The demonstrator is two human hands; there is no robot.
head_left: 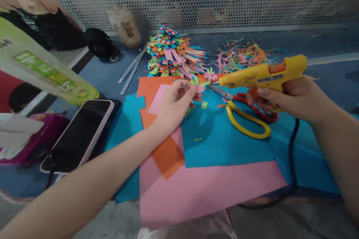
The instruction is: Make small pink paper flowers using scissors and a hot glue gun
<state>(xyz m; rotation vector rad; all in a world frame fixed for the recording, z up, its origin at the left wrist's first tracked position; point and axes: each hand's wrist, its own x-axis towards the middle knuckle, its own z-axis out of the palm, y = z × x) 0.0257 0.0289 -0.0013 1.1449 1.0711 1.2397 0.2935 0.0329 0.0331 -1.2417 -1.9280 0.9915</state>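
Between the thumb and fingers of my left hand (179,101) is a small paper flower (198,85) in pink and green. My right hand (291,99) is wrapped round the handle of a yellow glue gun (263,74), whose nozzle points left at the flower. Below the gun lie scissors (248,129) with one yellow and one red handle loop. A second pink paper flower (209,75) sits just behind my left hand. Under both hands spread blue paper (224,149), pink paper (207,194) and orange paper (168,158). A little green paper square (204,105) rests on the blue sheet.
Behind the sheets stands a cone of colourful paper fringe (174,52), with a heap of paper shreds (241,58) to its right. On the left are a phone (80,134), a green bottle (47,63) and clear glue sticks (134,68). A black cord (293,157) hangs from the gun.
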